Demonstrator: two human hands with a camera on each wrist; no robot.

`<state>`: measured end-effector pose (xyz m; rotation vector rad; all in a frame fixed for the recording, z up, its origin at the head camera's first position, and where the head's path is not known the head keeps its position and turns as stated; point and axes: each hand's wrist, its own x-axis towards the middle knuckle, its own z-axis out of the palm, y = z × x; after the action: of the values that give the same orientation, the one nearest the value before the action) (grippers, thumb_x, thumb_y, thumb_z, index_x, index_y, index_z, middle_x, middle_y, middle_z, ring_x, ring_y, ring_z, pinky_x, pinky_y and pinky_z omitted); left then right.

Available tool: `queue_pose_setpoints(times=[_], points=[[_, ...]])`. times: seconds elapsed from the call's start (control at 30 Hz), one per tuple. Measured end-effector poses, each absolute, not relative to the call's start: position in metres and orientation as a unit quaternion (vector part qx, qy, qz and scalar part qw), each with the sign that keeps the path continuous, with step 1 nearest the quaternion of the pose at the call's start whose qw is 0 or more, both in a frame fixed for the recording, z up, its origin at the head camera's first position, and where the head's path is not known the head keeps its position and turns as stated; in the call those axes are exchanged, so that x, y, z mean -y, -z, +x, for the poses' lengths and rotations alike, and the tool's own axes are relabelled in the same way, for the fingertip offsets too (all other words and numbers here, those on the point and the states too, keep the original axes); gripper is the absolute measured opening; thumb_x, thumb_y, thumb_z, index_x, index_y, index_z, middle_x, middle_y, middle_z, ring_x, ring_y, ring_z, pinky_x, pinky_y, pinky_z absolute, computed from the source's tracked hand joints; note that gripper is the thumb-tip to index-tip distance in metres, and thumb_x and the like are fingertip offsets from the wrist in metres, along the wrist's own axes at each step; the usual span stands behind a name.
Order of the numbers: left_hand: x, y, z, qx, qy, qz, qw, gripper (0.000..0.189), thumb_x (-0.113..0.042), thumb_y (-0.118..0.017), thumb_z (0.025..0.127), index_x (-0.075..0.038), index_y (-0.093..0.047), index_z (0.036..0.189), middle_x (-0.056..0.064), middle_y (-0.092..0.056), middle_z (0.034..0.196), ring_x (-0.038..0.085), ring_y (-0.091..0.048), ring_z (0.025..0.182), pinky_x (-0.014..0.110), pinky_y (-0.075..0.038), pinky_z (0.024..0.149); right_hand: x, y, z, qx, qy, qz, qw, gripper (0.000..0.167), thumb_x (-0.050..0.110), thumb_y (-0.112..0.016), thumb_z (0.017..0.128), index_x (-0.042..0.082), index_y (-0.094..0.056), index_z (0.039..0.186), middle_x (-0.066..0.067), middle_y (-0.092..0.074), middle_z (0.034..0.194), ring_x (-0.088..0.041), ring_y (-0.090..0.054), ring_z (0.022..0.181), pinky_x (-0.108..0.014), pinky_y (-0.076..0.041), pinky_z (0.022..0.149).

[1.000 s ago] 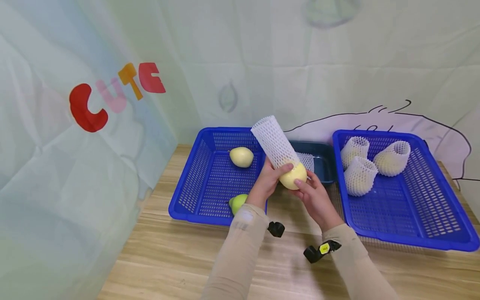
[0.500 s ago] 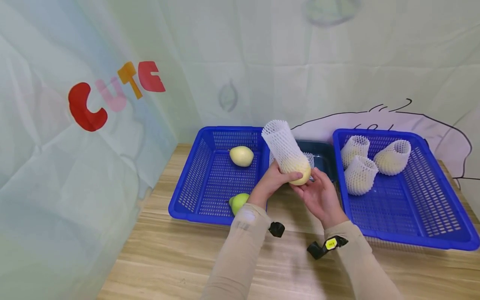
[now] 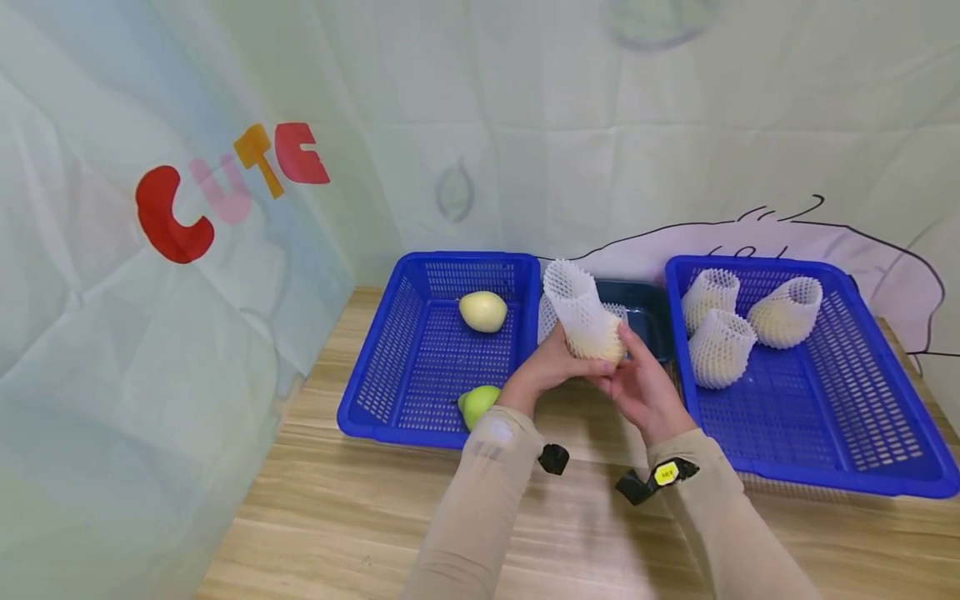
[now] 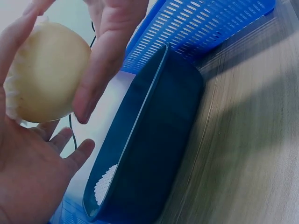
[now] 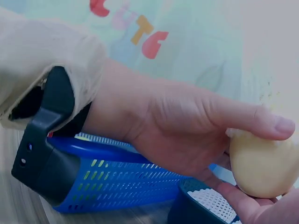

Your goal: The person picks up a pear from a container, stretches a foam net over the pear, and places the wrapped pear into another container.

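A pale yellow pear (image 5: 264, 163) sits in the lower end of a white foam net sleeve (image 3: 577, 304), held above the table between both hands. The sleeve's long end stands up past the pear, tilted to the left. In the left wrist view the pear's rounded end (image 4: 53, 74) is bare, with the net's edge around its side. My left hand (image 3: 549, 367) grips the sleeved pear from the left, thumb across the front. From the right, my right hand (image 3: 651, 392) holds it between thumb and fingers. Parts of the fingers are hidden behind the fruit.
At left, a blue basket (image 3: 360, 392) holds a yellow pear (image 3: 483, 312) and a green one (image 3: 478, 405). A dark green bin (image 3: 648, 317) with foam nets stands behind the hands. The right blue basket (image 3: 825, 475) contains several sleeved pears (image 3: 720, 350).
The net has gone further down over the pear, covering most of it in the head view. Both hands shifted slightly right, and the right hand let go, then took hold again.
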<state>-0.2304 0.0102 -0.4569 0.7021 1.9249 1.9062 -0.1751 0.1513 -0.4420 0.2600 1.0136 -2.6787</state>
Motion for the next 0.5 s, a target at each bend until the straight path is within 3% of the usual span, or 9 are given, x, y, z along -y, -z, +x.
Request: queue_pose_setpoints(times=[0.23,0.5], points=[[-0.008,0.445,-0.228,-0.667,-0.666,0.287,0.171,0.072,0.008,-0.074,0.070,-0.003,-0.036,0.131,0.010,-0.056,0.115,0.009,-0.052,0.099,0.025,-0.039,0.095,-0.152,0.439,-0.175,-0.339,0.926,0.115,0.122,0.034,0.037,-0.053,0.093,0.016,-0.045,0.118,-0.002,-0.049,0.109,-0.012,-0.049,0.083,-0.018,-0.044,0.063],[-0.005,0.431,-0.221,-0.676,-0.656,0.295,0.161,0.071,0.006,-0.074,0.071,-0.001,-0.036,0.130,0.010,-0.055,0.116,0.008,-0.051,0.100,0.024,-0.037,0.096,-0.155,0.437,-0.172,-0.295,0.940,0.115,0.129,0.028,0.034,-0.054,0.093,0.013,-0.052,0.112,-0.001,-0.052,0.105,-0.013,-0.052,0.081,-0.020,-0.046,0.065]])
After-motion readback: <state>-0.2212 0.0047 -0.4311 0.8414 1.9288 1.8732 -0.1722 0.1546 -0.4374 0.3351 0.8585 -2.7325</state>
